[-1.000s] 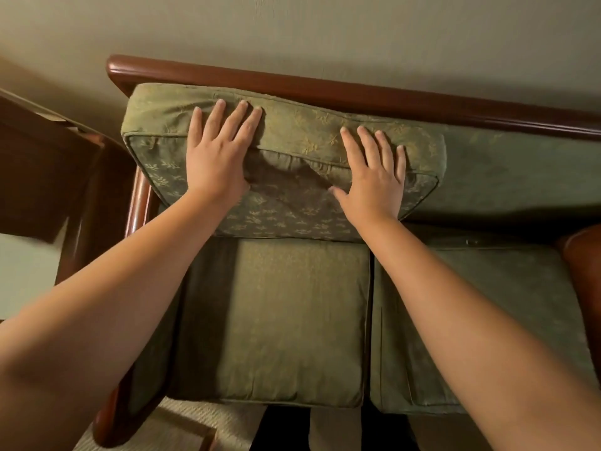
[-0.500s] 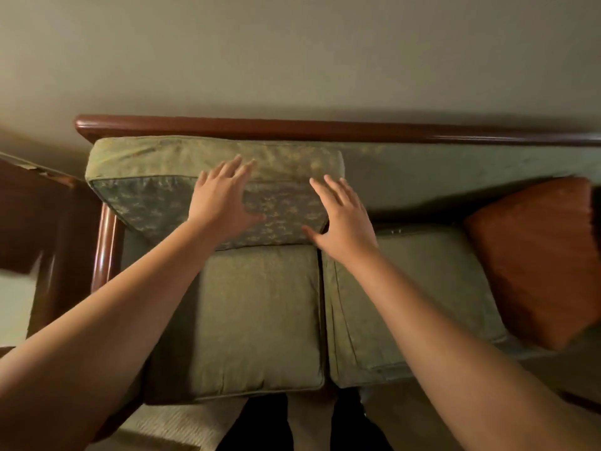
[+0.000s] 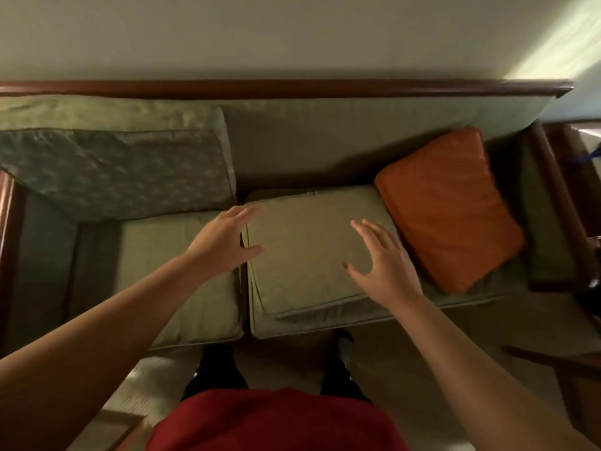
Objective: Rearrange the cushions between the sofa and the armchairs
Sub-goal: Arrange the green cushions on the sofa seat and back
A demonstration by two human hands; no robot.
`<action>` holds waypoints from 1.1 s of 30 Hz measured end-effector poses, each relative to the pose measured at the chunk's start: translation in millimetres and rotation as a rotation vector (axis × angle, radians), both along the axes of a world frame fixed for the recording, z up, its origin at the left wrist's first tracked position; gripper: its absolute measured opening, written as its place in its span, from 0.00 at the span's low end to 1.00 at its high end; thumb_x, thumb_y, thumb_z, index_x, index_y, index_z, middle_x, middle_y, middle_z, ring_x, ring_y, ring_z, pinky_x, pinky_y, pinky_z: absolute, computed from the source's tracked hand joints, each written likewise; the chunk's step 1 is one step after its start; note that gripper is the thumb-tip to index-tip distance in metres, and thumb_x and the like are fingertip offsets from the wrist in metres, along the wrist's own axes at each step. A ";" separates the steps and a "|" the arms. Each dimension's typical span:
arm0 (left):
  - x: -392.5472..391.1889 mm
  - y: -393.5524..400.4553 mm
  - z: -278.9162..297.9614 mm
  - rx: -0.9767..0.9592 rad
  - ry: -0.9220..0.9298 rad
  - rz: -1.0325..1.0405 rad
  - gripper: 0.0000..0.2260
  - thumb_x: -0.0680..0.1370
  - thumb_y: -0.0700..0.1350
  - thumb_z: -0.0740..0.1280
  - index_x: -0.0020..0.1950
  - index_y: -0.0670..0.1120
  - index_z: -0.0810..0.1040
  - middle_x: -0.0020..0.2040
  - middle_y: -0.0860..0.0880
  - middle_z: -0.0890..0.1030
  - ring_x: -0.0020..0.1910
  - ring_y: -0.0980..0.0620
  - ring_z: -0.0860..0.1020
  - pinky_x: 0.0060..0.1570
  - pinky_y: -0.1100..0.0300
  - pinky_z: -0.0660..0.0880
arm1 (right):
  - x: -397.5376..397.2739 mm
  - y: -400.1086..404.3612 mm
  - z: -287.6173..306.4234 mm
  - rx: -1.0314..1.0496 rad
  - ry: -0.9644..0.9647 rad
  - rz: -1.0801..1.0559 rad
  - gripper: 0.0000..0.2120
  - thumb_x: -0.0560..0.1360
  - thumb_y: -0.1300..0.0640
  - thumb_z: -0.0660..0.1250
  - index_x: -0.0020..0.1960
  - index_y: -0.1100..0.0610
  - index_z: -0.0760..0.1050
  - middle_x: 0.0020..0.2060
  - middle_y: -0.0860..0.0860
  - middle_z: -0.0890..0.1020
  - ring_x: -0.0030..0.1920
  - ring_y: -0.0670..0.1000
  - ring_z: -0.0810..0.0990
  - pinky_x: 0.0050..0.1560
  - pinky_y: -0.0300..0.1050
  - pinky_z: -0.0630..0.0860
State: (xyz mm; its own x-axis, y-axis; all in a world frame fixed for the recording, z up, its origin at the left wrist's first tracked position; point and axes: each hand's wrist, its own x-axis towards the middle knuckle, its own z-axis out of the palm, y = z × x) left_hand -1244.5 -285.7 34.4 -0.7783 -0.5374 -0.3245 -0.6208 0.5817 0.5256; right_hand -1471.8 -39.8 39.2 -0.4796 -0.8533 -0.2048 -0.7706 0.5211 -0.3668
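Both hands spread wide and gripping nothing, the left hand (image 3: 224, 242) over the sofa's (image 3: 292, 89) middle seam, the right hand (image 3: 383, 265) beside the orange cushion (image 3: 448, 206) at the right end, the patterned green cushion (image 3: 113, 170) propped at the left end.

A sofa with a dark wooden top rail (image 3: 292, 88), smooth and faintly glossy. Its seat cushions (image 3: 312, 255) are matt olive-green cloth with piped edges. A patterned back cushion (image 3: 113, 170) is woven green fabric (a small leaf-like motif, blurred). The orange cushion (image 3: 448, 206) looks like slightly creased cloth with a soft sheen. The wall (image 3: 260, 34) is plain and matt.
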 end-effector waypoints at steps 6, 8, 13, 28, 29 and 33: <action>-41.4 104.8 -27.2 0.029 -0.098 0.094 0.33 0.75 0.54 0.74 0.78 0.53 0.67 0.74 0.49 0.71 0.71 0.47 0.71 0.66 0.51 0.70 | -61.7 95.2 -52.2 0.058 -0.083 0.073 0.37 0.78 0.43 0.72 0.82 0.46 0.58 0.76 0.49 0.68 0.76 0.54 0.67 0.70 0.57 0.73; -49.7 129.5 -38.1 0.060 -0.126 0.099 0.31 0.76 0.54 0.73 0.77 0.53 0.67 0.74 0.49 0.71 0.71 0.47 0.71 0.66 0.50 0.70 | -70.6 115.2 -71.5 0.079 -0.112 0.100 0.36 0.78 0.44 0.71 0.81 0.46 0.60 0.73 0.49 0.71 0.73 0.55 0.70 0.67 0.58 0.75; -73.2 166.0 -93.8 -0.027 -0.171 0.114 0.24 0.78 0.55 0.69 0.73 0.52 0.72 0.69 0.49 0.76 0.66 0.47 0.75 0.61 0.49 0.75 | -86.9 139.9 -143.9 0.102 -0.149 0.105 0.29 0.81 0.44 0.68 0.78 0.49 0.67 0.69 0.50 0.75 0.70 0.56 0.71 0.66 0.57 0.74; -88.6 250.2 -347.7 -0.568 0.058 -0.053 0.09 0.76 0.46 0.73 0.55 0.46 0.86 0.52 0.51 0.85 0.51 0.44 0.81 0.51 0.49 0.75 | -98.0 131.3 -361.0 -0.067 0.141 0.224 0.24 0.70 0.59 0.75 0.65 0.50 0.80 0.60 0.47 0.82 0.60 0.58 0.76 0.58 0.58 0.69; -91.7 246.6 -346.2 -0.572 0.085 -0.045 0.08 0.75 0.45 0.73 0.53 0.47 0.86 0.49 0.51 0.85 0.48 0.44 0.82 0.48 0.49 0.74 | -101.8 129.4 -361.7 -0.105 0.142 0.237 0.22 0.70 0.60 0.74 0.63 0.50 0.82 0.58 0.46 0.83 0.58 0.57 0.77 0.57 0.57 0.69; -98.0 239.8 -314.4 -0.458 0.073 0.009 0.07 0.74 0.42 0.75 0.51 0.46 0.86 0.43 0.49 0.84 0.42 0.44 0.81 0.42 0.51 0.74 | -108.6 125.4 -342.2 -0.179 0.107 0.264 0.17 0.70 0.60 0.75 0.58 0.49 0.85 0.53 0.45 0.85 0.53 0.55 0.81 0.54 0.54 0.67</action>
